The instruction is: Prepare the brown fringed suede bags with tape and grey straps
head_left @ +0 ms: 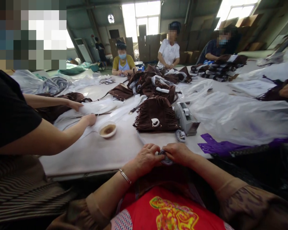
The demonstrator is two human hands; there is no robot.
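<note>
My left hand [145,159] and my right hand [179,152] meet at the table's near edge. Both are closed around a small coiled strap in greyish wrapping [167,158], partly hidden by my fingers. Just beyond them, a brown fringed bag [156,116] with a white wrapped piece on its front rests on the table [124,155]. At the bag's right corner lies a similar grey wrapped coil [180,135], and beside that stands a grey tape dispenser [186,118].
A white bowl [108,130] with brownish contents sits to the left, near a co-worker's hands [88,120]. Brown bags [148,83] are heaped farther back. Clear plastic sheets [244,111] and purple plastic [216,145] cover the right side. Several people work across the table.
</note>
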